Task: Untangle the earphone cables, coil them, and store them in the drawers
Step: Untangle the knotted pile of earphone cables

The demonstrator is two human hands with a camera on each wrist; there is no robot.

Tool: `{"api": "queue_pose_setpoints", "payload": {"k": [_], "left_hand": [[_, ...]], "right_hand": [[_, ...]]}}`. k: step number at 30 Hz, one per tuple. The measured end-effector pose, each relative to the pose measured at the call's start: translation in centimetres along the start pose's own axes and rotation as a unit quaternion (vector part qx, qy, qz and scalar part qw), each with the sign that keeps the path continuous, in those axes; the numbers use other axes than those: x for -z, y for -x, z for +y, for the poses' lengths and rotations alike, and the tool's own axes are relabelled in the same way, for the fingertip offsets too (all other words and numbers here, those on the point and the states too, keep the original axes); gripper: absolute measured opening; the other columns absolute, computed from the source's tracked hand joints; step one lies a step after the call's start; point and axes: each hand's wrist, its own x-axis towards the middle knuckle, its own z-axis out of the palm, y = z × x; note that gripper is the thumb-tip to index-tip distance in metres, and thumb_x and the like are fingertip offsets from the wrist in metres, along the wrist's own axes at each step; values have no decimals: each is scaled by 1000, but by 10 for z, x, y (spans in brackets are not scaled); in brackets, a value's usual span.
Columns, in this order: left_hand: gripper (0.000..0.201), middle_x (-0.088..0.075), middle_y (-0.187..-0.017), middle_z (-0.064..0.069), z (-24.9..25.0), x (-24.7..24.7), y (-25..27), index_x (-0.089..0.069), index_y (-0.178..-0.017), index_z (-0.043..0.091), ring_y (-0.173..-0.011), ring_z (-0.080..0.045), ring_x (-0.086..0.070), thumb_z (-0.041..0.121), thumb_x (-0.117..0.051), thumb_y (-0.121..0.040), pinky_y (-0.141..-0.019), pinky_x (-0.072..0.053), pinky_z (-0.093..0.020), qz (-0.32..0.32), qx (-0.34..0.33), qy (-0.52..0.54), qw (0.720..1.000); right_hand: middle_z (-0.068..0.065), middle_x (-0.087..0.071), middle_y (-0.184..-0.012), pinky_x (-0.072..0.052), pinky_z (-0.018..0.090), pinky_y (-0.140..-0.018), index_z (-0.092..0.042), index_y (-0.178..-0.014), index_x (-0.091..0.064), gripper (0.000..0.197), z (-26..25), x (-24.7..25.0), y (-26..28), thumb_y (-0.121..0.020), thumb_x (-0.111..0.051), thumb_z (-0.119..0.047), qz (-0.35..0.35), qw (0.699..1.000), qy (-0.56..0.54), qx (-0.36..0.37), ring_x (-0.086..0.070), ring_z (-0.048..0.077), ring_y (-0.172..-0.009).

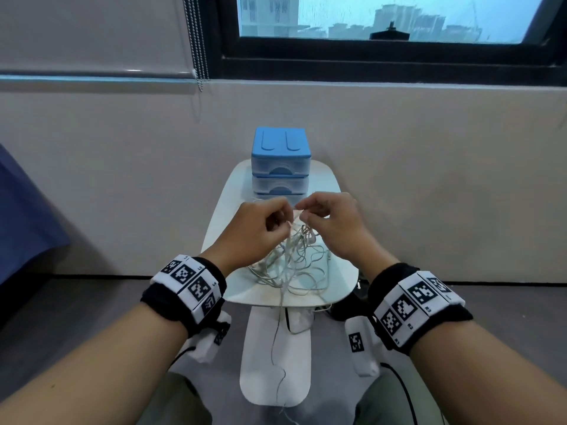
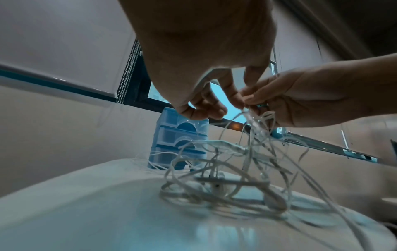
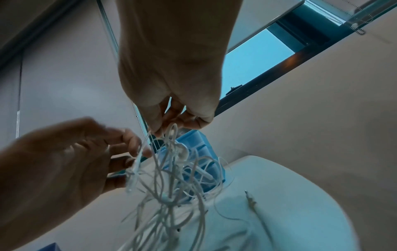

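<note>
A tangle of white earphone cables [image 1: 294,265] lies on the small white table [image 1: 233,289], with its top strands lifted. My left hand [image 1: 264,223] pinches strands at the top of the tangle [image 2: 253,152], and my right hand [image 1: 325,216] pinches strands right beside it [image 3: 169,169]. The fingertips of both hands almost meet above the table. One cable end [image 1: 277,348] hangs off the table's near edge. A blue set of three small drawers [image 1: 280,162] stands at the table's far end, all drawers closed. An earbud [image 3: 182,151] dangles just below my right fingers.
A jack plug [image 3: 250,198] lies loose on the table right of the tangle. The wall and a window [image 1: 383,19] are behind the table, with a bead chain [image 1: 196,41] hanging at the left. My knees sit under the table's near edge.
</note>
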Motion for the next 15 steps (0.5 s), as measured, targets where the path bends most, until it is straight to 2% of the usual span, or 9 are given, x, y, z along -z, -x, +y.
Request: {"api": "queue_pose_setpoints", "payload": {"k": [1,3,5,7,9,12,13,15], "left_hand": [[10,-65,-82,4,1,1,-1,-66,-83,20,-73,-16,-61,12,-66,-89,-69,-51,-29,-3,10,19,1000],[14,-63,-87,3,4,5,-4,-67,-79,18,-76,-14,-59,25,-65,-91,-69,-45,-20,1,30,58,998],[22,-65,-82,1,7,6,-7,-63,-80,17,-73,-16,-60,34,-70,-92,-67,-46,-24,17,38,78,996],[23,-65,-76,-3,11,7,-11,-55,-87,16,-69,-24,-59,26,-76,-91,-66,-49,-32,16,59,91,994],[26,-65,-73,-3,10,6,-14,-51,-96,18,-67,-24,-58,19,-77,-90,-67,-50,-33,-19,89,111,990],[9,-71,-75,1,3,7,-15,-62,-92,20,-71,-17,-68,21,-69,-98,-70,-51,-31,-72,111,77,988],[14,-72,-75,2,2,8,-15,-66,-88,20,-71,-15,-68,25,-64,-101,-70,-49,-28,-76,115,59,989],[29,-73,-71,4,3,13,-17,-69,-85,19,-69,-17,-66,31,-54,-106,-66,-45,-27,-72,122,37,989]], "right_hand": [[-12,-71,-77,-49,13,-69,-19,-94,-78,16,-4,1,-1,-89,-75,-5,9,1000,5,8,-64,-3,-69],[-10,-72,-79,-46,10,-68,-17,-95,-79,14,-12,3,-5,-90,-73,-5,14,1000,0,17,-62,-4,-68],[-5,-72,-82,-47,12,-69,-16,-95,-77,16,-21,5,-9,-91,-70,-2,6,999,-45,8,-61,-3,-69],[3,-66,-83,-47,14,-68,-12,-95,-73,18,-31,6,-12,-91,-67,5,6,991,-135,1,-59,4,-71],[7,-60,-82,-45,13,-62,-10,-95,-68,21,-43,9,-15,-91,-63,10,19,973,-232,-4,-58,8,-71],[0,-60,-73,-40,19,-54,-14,-92,-62,22,-52,20,-20,-87,-59,8,31,933,-356,-54,-57,11,-64],[0,-58,-68,-36,23,-53,-14,-90,-61,18,-52,23,-23,-84,-59,3,29,929,-362,-74,-54,13,-60],[0,-52,-59,-32,28,-54,-12,-90,-63,7,-50,28,-25,-87,-61,-7,0,954,-280,-110,-49,15,-53]]}}
